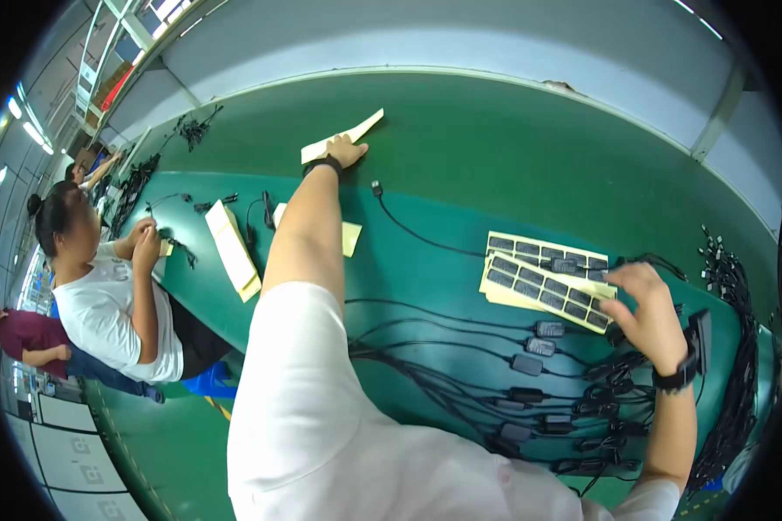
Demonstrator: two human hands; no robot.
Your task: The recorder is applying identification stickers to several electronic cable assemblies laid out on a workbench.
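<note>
My left arm stretches far forward, and my left hand (346,151) has its fingers on a pale yellow paper strip (367,126), whose right end curves upward. The fingers' undersides are hidden. My right hand (652,313) is at the right end of the label sheets (543,289), thumb and forefinger apart with a gap between them. These yellow sheets carry rows of dark rectangular labels and overlap in a small stack. A black cable with a USB plug (376,187) runs to a small dark adapter box (566,265) lying on the upper sheet.
Several black cables with inline boxes (526,365) lie in rows before me. A thick cable bundle (730,347) hangs along the right edge. Folded yellow sheets (233,250) lie at left, near a seated co-worker (104,304) handling a small item. A raised rim (391,69) bounds the far side.
</note>
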